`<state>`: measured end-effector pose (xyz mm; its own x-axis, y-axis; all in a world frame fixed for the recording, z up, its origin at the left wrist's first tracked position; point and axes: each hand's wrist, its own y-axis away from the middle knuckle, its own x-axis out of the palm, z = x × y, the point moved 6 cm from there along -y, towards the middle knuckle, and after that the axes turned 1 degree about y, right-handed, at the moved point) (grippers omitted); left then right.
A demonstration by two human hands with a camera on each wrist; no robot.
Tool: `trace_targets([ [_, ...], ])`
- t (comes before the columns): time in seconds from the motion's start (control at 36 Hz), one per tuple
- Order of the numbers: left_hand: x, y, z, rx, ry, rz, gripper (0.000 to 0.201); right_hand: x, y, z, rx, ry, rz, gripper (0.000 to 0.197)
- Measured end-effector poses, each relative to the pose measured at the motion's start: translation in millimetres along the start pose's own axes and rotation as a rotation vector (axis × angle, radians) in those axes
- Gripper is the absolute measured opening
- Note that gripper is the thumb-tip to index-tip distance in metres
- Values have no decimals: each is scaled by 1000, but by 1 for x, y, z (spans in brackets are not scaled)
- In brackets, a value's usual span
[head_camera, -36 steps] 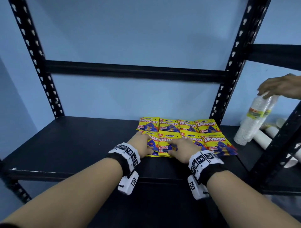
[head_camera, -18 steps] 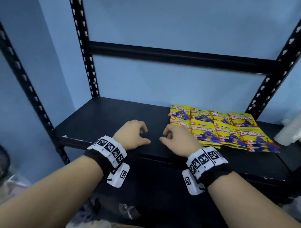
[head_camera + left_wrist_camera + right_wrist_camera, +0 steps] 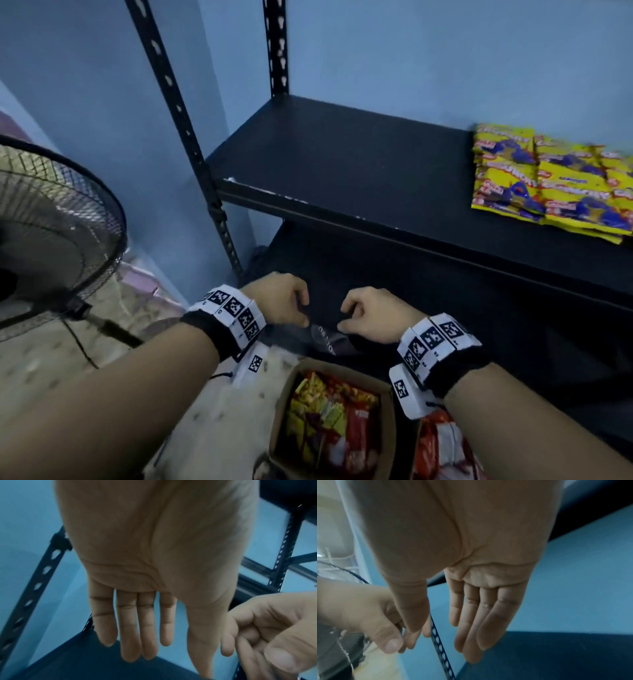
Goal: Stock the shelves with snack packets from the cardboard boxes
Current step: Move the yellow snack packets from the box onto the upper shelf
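Note:
Yellow snack packets [image 3: 551, 185] lie in rows at the right end of the black shelf [image 3: 342, 164]. Below, an open cardboard box [image 3: 329, 425] on the floor holds several red and yellow packets. A second pile of red packets [image 3: 442, 448] lies to its right. My left hand [image 3: 284, 301] and right hand [image 3: 370, 313] hover side by side below the shelf's front edge, above the box. Both are empty, with fingers relaxed. The wrist views show the left fingers [image 3: 132, 628] and the right fingers [image 3: 476, 622] hanging loose.
A standing fan [image 3: 51, 240] is at the left on the floor. Perforated black uprights [image 3: 191, 137] frame the shelf's left end. A lower shelf [image 3: 445, 308] sits in shadow behind my hands. The wall behind is blue.
Both hands left the yellow packets, drew back off the shelf and dropped below its edge. My view swung left and down, bringing the box and fan into sight.

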<state>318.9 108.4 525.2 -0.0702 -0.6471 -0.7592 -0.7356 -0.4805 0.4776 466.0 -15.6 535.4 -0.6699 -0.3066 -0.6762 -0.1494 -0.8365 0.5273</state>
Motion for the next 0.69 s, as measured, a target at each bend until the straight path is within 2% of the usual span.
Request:
trace_targets([
  [0.08, 52, -12, 27, -35, 35, 54, 41, 45, -13, -30, 67, -32, 31, 29],
  [0.19, 126, -29, 57, -99, 107, 143, 41, 106, -25, -74, 153, -69, 82, 33],
  [0.33, 214, -54, 87, -171, 137, 315, 40, 194, -48, -145, 260, -126, 128, 32],
  [0.42, 262, -73, 109, -214, 176, 331, 42, 243, -59, -185, 324, -182, 157, 34],
  [0.53, 322, -99, 137, -276, 200, 331, 32, 301, -76, -233, 399, -227, 172, 40],
  [0.64, 380, -128, 164, -324, 184, 291, 21, 357, -99, -271, 461, -262, 194, 31],
  [0.69, 409, -142, 178, -334, 195, 278, 20, 381, -114, -284, 466, -287, 202, 39],
])
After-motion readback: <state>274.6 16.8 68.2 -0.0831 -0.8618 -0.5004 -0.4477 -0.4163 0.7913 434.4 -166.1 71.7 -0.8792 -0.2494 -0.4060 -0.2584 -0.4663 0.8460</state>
